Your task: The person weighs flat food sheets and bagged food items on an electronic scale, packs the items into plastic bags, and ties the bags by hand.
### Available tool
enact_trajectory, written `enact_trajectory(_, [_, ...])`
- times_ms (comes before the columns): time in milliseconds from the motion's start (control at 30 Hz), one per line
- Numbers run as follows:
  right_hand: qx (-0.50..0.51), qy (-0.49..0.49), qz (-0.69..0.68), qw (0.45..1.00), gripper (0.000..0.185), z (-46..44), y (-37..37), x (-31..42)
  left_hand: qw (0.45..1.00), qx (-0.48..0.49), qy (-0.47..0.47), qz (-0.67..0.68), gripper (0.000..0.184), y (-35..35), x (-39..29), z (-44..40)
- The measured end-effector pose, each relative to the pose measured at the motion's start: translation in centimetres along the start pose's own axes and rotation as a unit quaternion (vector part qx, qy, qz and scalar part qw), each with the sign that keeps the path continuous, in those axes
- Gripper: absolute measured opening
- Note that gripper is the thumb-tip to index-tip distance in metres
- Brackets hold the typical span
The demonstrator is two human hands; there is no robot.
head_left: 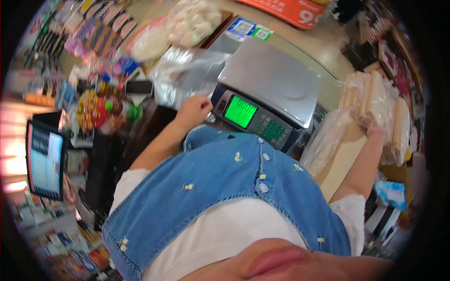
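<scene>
Silver metal gleams at one o'clock: that's the flat pan point(272, 77) of a weighing scale, and just below it the scale's display point(240, 112) glows bright green, the top row looking like zeros, the rest too blurred to call. Over to the left hand point(193, 112), between ten and eleven o'clock, right beside the scale's near left corner! Its fingers are curled inward — nothing shows in them, and I can't tell how tightly they're clenched.

Now swing between two and three o'clock, where the long pale bundles point(368, 96) lie side by side in clear wrapping, to the right of the scale. There's the right hand point(376, 133), arm stretched out, against the near part of those bundles; the fingertips are blurred into the plastic, so whether they're grasping or merely resting, I can't say.

Crumpled clear plastic bags point(185, 77) sit at eleven o'clock, just past the left hand, with white rounded items point(197, 23) in a bag beyond them. Straight up at twelve, blue and green code cards point(244, 29); at one o'clock, along the top edge, an orange-red sign point(286, 10). And out at nine — a lit monitor point(45, 159), tilted sideways.
</scene>
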State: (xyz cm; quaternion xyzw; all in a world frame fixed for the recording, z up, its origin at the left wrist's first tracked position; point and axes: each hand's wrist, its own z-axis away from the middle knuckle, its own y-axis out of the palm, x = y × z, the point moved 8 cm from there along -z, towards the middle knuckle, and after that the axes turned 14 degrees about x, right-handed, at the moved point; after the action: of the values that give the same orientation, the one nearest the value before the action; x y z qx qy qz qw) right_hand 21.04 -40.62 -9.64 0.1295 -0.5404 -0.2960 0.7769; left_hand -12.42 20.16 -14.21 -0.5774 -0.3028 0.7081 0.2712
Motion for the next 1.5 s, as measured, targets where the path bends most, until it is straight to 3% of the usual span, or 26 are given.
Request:
enact_trajectory(33, [-0.051,-0.013,0.029,0.998,0.055,-2.1,-3.4,0.8,0.998,-0.062,0.006,0.001,0.011,-1.2,0.9,0.9])
enact_trajectory(100, [-0.102,-0.038,0.060,0.992,0.053,-1.2,-6.4,0.9,0.994,-0.076,-0.049,-0.055,0.018,-1.3,4.5,2.0])
enact_trajectory(167, [0.042,-0.039,-0.017,0.998,0.043,2.8,-4.8,-1.5,0.993,-0.066,-0.058,-0.080,0.023,-0.9,6.4,3.0])
enact_trajectory(233, [0.081,-0.026,-0.016,0.996,0.036,5.7,-4.9,-4.2,0.987,-0.022,-0.060,-0.149,0.045,0.6,7.3,3.3])
enact_trajectory(267, [0.124,-0.005,-0.016,0.992,0.032,7.5,-4.3,-5.5,0.988,-0.018,-0.053,-0.146,0.045,0.9,7.7,3.4])
enact_trajectory(333, [0.143,0.018,-0.021,0.989,0.029,11.2,-2.7,-7.8,0.980,-0.024,0.004,-0.196,0.062,0.7,7.6,3.0])
enact_trajectory(433, [0.167,0.040,-0.013,0.985,0.024,15.5,-0.7,-10.6,0.970,-0.165,-0.046,-0.171,0.059,-4.6,9.9,1.4])
enact_trajectory(500, [0.173,0.031,-0.001,0.984,0.021,17.6,0.6,-11.4,0.942,-0.268,-0.123,-0.162,0.060,-9.4,12.6,0.8])
enact_trajectory(567, [0.150,0.039,0.019,0.988,0.019,19.4,1.2,-12.2,0.934,-0.276,-0.212,-0.081,0.064,-13.1,17.2,-0.4])
enact_trajectory(600, [0.144,0.025,0.013,0.989,0.019,20.1,1.4,-12.4,0.927,-0.235,-0.286,-0.057,0.067,-13.8,21.3,-1.7])
enact_trajectory(700, [0.211,0.043,0.011,0.977,0.020,22.2,2.1,-14.0,0.917,-0.128,-0.376,-0.047,0.072,-15.1,25.5,-3.5])
enact_trajectory(733, [0.221,0.042,0.015,0.974,0.020,22.6,2.1,-14.4,0.927,-0.111,-0.355,-0.055,0.069,-14.8,26.6,-4.2])
enact_trajectory(800, [0.194,0.024,0.019,0.981,0.020,24.4,2.5,-14.8,0.939,0.012,-0.315,-0.135,0.053,-13.3,28.3,-6.7])
enact_trajectory(900, [0.172,0.011,0.019,0.985,0.020,26.1,2.0,-15.1,0.949,0.068,-0.239,-0.195,0.045,-11.7,23.8,-7.6])
enact_trajectory(967, [0.167,0.009,0.015,0.986,0.021,26.7,1.2,-15.4,0.974,-0.071,-0.216,-0.010,0.039,-12.8,23.1,-7.5])
enact_trajectory(1100, [0.150,0.010,0.027,0.988,0.021,28.5,1.3,-16.8,0.975,-0.126,-0.154,0.099,0.031,-14.6,18.9,-7.8])
enact_trajectory(1167, [0.149,0.009,0.039,0.988,0.020,28.7,1.5,-17.9,0.946,-0.197,-0.120,0.226,0.033,-15.4,19.1,-8.1])
enact_trajectory(1233, [0.159,0.013,0.050,0.986,0.019,28.6,2.6,-19.1,0.940,-0.195,-0.074,0.271,0.029,-15.5,17.8,-7.9])
enact_trajectory(1333, [0.169,0.037,0.121,0.977,0.021,28.8,6.1,-21.7,0.911,-0.134,0.047,0.387,0.017,-13.6,11.0,-6.4])
enact_trajectory(1400, [0.284,0.046,0.227,0.930,0.025,30.0,12.3,-24.1,0.921,-0.097,0.158,0.343,0.011,-11.0,5.3,-5.6])
enact_trajectory(1500, [0.343,0.112,0.312,0.879,0.026,32.9,20.8,-28.2,0.943,0.021,0.255,0.213,0.010,-6.7,-5.3,-1.3])
